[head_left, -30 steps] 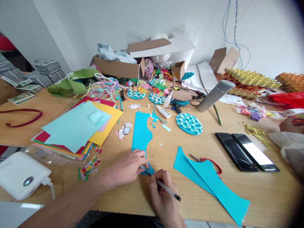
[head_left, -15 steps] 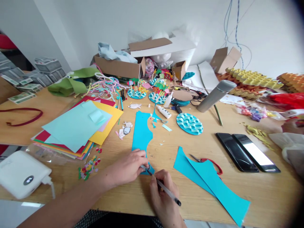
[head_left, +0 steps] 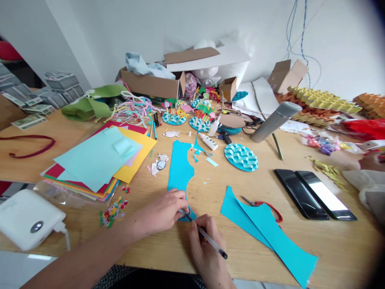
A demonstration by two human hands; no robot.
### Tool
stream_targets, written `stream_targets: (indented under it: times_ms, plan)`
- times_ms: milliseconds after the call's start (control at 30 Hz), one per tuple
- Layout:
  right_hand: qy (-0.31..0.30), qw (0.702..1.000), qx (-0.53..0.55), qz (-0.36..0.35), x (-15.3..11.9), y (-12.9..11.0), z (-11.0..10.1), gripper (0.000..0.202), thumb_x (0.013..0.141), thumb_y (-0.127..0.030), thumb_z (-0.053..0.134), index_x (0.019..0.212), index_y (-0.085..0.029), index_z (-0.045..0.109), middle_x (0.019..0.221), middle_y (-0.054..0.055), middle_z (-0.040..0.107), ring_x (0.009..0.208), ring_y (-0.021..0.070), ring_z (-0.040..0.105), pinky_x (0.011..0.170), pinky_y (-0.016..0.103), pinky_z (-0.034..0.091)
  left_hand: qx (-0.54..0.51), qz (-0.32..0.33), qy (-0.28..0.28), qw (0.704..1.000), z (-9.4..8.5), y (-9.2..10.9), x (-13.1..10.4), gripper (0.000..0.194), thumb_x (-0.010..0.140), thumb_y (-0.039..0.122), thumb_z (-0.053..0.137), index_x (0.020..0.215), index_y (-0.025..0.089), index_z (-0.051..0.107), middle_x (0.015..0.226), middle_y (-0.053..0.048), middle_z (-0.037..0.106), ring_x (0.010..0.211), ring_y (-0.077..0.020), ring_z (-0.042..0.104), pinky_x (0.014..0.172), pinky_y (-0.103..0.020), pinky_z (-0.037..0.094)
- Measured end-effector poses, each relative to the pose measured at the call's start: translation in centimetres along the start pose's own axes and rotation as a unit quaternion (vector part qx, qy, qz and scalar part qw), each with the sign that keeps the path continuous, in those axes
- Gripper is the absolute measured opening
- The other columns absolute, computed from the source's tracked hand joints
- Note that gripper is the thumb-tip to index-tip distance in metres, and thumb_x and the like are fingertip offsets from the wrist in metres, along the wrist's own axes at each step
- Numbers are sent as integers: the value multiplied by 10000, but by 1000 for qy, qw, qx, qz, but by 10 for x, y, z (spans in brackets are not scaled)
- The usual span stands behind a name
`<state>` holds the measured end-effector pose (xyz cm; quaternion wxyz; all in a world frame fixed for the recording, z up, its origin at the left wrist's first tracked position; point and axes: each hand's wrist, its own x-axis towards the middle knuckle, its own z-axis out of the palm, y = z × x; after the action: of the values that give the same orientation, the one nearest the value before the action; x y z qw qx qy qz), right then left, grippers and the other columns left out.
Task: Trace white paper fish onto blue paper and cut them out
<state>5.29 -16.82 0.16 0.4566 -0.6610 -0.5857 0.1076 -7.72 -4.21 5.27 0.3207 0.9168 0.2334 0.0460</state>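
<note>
Ideally, with the right hand (head_left: 207, 251) pinching the pen (head_left: 214, 243), the left hand (head_left: 165, 209), its grasp unclear, should press the blue paper (head_left: 181, 166) flat against the tabletop (head_left: 156, 251).

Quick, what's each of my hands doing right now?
Left hand: on the blue paper; whether it grips anything cannot be told.
Right hand: closed, holding a pen.

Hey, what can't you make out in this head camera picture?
In the head view:
Small piece: mostly hidden under the left hand.
Pen in the right hand: tip too small to tell what it touches.
Scissors: partly covered by blue paper.
White bottle lying down: label too small to read.
Another person's hand: cut off by the right edge.
</note>
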Motion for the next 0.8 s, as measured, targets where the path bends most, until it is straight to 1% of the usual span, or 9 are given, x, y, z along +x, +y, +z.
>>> stream_targets:
  times_ms: [433,633,700,800]
  plan:
    - [43,999,-6,21,-2,2,0,191,918,-172,479,753,-224,399,575,-69,449,445,84,444,449,202,343,9,3,1,1000,1,-1,0,177,891,104,548,929,221,675,954,-14,604,931,-183,562,780,-290,407]
    - [46,998,15,31,-3,4,0,195,920,-160,482,754,-223,402,581,-69,439,454,87,429,452,206,337,14,1,-2,1000,-1,2,-1,175,888,99,553,933,215,676,959,-15,609,934,-182,562,786,-290,408]
    - [57,997,32,34,-4,4,0,193,918,-152,491,757,-223,411,601,-62,441,471,91,427,465,211,343,18,1,-5,1000,-1,2,0,174,894,104,548,932,214,676,956,-18,612,925,-183,565,787,-292,409]
    - [99,992,67,29,-4,2,-1,166,917,-143,502,785,-221,439,663,-36,476,540,107,463,517,224,378,19,2,-6,1000,-2,2,0,171,903,113,537,919,212,676,943,-19,612,911,-179,569,784,-289,413]
